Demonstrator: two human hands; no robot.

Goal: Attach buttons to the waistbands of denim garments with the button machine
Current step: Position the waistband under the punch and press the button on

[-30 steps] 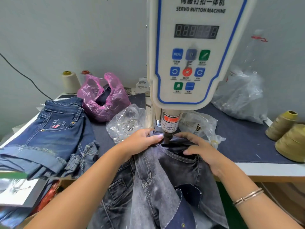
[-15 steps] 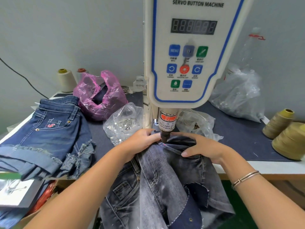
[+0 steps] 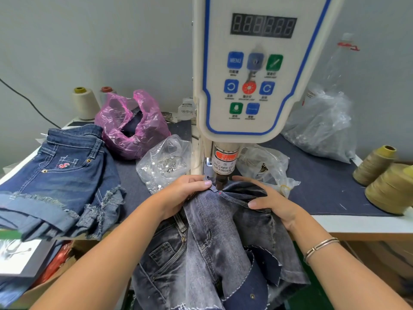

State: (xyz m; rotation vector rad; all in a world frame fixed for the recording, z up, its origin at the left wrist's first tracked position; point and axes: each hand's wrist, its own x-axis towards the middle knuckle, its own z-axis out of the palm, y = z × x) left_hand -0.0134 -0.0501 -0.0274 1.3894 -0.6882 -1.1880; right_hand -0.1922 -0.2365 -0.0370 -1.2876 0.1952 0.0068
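Under the punch of the button machine, in the single head view, we find the waistband of the grey denim garment, with a red dot on the cloth at the punch. Our left hand pinches the waistband corner just beside the punch; our right hand grips the band on the other side. We see no button there, so we judge this piece still pending. Blue shorts lie stacked on the desk at left. Legible writing: "MENU", "WARNING", "TAKE CARE OF YOUR FINGER".
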